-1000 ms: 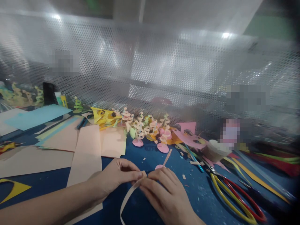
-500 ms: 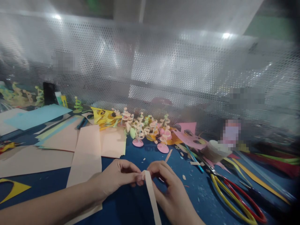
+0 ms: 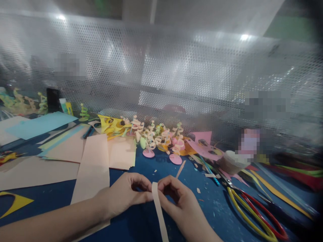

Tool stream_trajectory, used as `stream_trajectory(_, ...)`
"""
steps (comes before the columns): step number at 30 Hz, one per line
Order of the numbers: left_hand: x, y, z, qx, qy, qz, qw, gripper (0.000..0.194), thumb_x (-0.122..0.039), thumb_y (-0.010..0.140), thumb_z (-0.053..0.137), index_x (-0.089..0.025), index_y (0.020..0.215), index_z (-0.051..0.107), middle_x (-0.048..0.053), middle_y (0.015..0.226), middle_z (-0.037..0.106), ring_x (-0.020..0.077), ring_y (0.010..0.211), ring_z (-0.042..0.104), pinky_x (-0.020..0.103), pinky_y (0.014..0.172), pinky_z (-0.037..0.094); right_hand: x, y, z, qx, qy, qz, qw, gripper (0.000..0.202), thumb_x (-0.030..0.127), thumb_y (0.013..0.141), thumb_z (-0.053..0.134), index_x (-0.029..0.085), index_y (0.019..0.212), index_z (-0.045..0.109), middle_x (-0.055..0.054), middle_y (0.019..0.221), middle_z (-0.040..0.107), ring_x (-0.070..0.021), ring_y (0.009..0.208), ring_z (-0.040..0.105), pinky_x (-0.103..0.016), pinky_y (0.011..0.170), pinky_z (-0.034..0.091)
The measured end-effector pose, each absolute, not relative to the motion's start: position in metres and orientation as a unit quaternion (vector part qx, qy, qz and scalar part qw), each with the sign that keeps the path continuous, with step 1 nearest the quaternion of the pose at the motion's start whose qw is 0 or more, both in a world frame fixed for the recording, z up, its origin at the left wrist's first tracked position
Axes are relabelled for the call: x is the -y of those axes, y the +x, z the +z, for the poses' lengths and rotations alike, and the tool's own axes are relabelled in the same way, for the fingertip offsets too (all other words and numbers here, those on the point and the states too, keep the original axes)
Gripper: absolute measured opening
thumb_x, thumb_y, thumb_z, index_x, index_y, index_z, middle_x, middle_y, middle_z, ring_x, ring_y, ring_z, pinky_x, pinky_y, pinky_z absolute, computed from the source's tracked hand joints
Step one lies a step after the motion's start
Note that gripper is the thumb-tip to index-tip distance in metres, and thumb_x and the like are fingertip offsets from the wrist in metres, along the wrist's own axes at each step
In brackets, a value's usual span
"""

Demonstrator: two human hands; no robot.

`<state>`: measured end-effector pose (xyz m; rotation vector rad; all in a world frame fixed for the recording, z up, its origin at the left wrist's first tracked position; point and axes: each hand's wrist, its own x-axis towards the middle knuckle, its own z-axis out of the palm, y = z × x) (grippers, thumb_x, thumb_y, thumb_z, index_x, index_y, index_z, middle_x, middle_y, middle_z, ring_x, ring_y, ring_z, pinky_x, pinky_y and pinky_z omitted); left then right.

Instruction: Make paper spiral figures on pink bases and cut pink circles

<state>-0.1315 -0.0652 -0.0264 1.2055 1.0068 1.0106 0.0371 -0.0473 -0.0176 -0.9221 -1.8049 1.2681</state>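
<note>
A long, narrow pale pink paper strip (image 3: 158, 211) hangs down from between my two hands toward the bottom edge of the view. My left hand (image 3: 132, 190) pinches its upper end from the left, thumb and fingers together. From the right, my right hand (image 3: 176, 198) is closed on the same end, fingers bent. The fingertips of both hands meet at the strip. Beyond them stand several curled paper spirals on pink round bases (image 3: 175, 159). A broad pale pink sheet (image 3: 91, 168) lies partly under my left forearm.
Scissors (image 3: 252, 215) with red and yellow handles lie at the right, near a white tub (image 3: 232, 163). Blue sheets (image 3: 45, 124) and a yellow scrap (image 3: 17, 203) are at the left. Small paper scraps dot the blue table (image 3: 214, 208). A perforated metal screen (image 3: 161, 67) rises behind.
The strip's folded upper end has shifted slightly left and now looks straighter, and its hanging part has moved left. My fingers have shifted a little around it.
</note>
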Motion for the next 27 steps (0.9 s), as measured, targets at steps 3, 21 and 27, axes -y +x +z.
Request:
stream_trajectory(3,0.066,-0.132,-0.026,-0.446,0.53,0.422,0.585,0.016,-0.027,0.065,0.071,-0.013,0.071,0.066,-0.002,0.066,0.06,0.0092,0.061,0.051,0.02,0.06,0.039,0.046,0.038,-0.02,0.685,-0.347,0.516,0.379,0.015,0.028,0.075,0.06,0.02,0.078,0.049,0.003,0.071,0.051,-0.0115,0.067,0.052,-0.022,0.063,0.042)
stream_trajectory(21,0.071,-0.127,-0.02,-0.46,0.612,0.39,0.512,0.014,-0.03,0.079,0.053,-0.016,0.081,0.054,0.0,0.078,0.052,0.0127,0.068,0.052,0.023,0.06,0.048,0.043,0.037,-0.016,0.722,-0.364,0.468,0.356,0.013,0.031,0.077,0.055,0.019,0.072,0.06,-0.002,0.071,0.062,-0.0153,0.068,0.058,-0.024,0.063,0.047)
stream_trajectory(27,0.072,-0.125,-0.017,-0.452,0.612,0.39,0.519,0.014,-0.03,0.081,0.05,-0.017,0.079,0.052,-0.001,0.073,0.053,0.0137,0.069,0.054,0.025,0.064,0.048,0.044,0.036,-0.016,0.729,-0.372,0.455,0.351,0.018,0.034,0.077,0.055,0.018,0.069,0.06,-0.001,0.066,0.061,-0.0149,0.064,0.058,-0.023,0.059,0.048)
